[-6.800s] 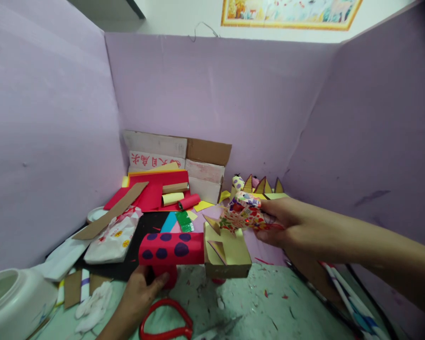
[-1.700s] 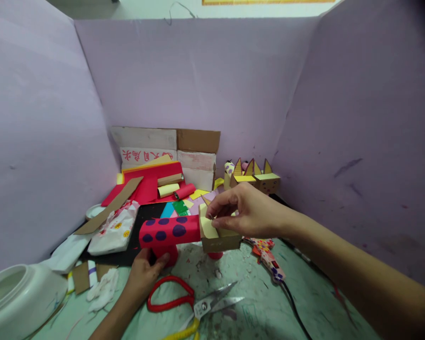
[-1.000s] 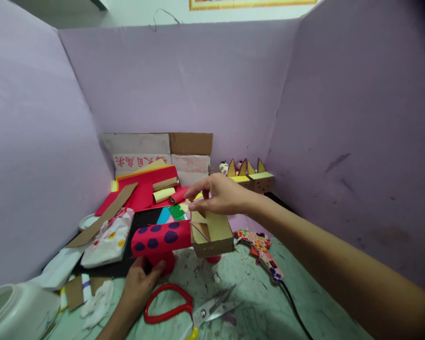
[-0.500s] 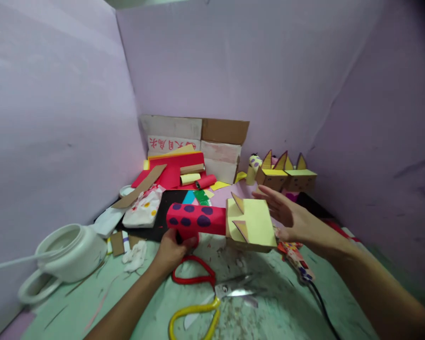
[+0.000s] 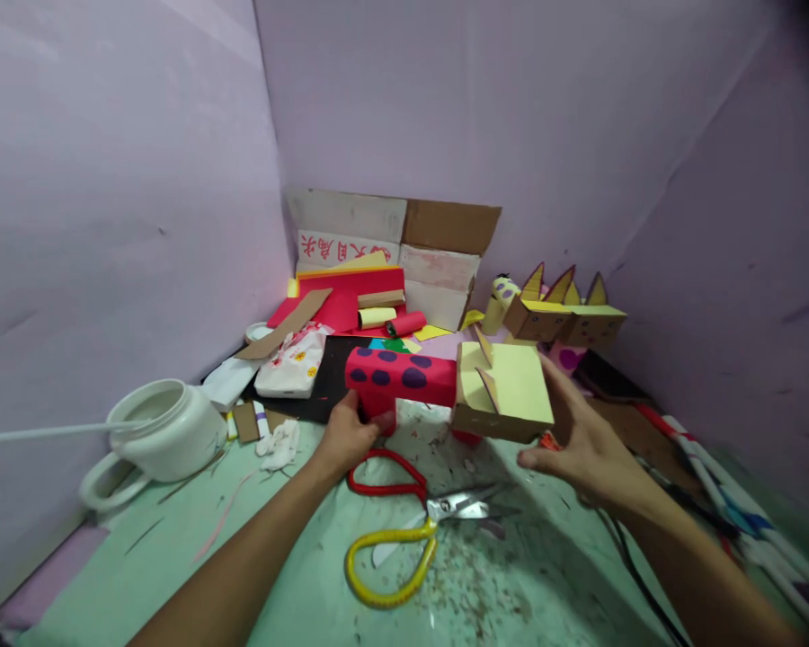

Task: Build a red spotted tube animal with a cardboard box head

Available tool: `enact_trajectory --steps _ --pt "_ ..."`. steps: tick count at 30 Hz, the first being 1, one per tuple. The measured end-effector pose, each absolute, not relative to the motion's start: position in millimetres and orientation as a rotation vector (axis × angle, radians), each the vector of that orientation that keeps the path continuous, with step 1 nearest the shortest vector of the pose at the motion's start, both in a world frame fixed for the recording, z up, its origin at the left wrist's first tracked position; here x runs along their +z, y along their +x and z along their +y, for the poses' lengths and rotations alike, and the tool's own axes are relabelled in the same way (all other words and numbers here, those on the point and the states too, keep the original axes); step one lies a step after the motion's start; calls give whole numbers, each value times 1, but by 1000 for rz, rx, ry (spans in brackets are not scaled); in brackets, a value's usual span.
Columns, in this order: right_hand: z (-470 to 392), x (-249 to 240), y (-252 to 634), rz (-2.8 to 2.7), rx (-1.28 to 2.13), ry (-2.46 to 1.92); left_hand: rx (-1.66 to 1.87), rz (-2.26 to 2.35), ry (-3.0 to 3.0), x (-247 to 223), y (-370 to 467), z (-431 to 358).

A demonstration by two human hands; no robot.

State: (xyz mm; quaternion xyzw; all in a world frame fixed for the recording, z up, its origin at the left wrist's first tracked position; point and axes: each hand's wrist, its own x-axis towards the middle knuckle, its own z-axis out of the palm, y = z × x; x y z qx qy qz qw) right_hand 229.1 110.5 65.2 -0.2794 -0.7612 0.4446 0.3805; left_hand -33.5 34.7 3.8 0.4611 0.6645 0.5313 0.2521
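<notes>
A paper figure lies across the middle, with a red body (image 5: 404, 376) marked by purple spots and a pale yellow box head (image 5: 509, 386) bearing two pointed ears. My left hand (image 5: 354, 431) grips a red leg under the body's left end. Around the right side of the head curves my right hand (image 5: 573, 440), fingers behind the box and thumb apart in front; whether it touches the box is unclear. Scissors (image 5: 438, 508) with one red and one yellow handle lie spread just below.
At the left stands a white pot (image 5: 168, 436). Behind are red paper (image 5: 337, 301), rolled tubes and a cardboard box (image 5: 445, 261). Box heads with ears (image 5: 593, 325) sit at the back right. A black cable (image 5: 640, 575) runs along the right.
The view has shifted, so most things appear moved. My right hand now curves around the box head's right side, its thumb lower in front. My left hand still grips the red leg.
</notes>
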Motion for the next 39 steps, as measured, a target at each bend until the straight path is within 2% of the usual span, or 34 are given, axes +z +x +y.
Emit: enact_trajectory --steps 11,24,32,39 --pt "138 60 209 -1770 1230 -725 1407 1766 1342 6 -39 38" --pt "138 56 205 -1783 1100 -703 1484 1718 1285 7 -38 44" --pt "172 89 191 -1745 1019 -670 1578 1624 1300 40 -51 103" --pt "201 63 207 -1719 1153 -641 1478 1613 1293 20 -46 135"
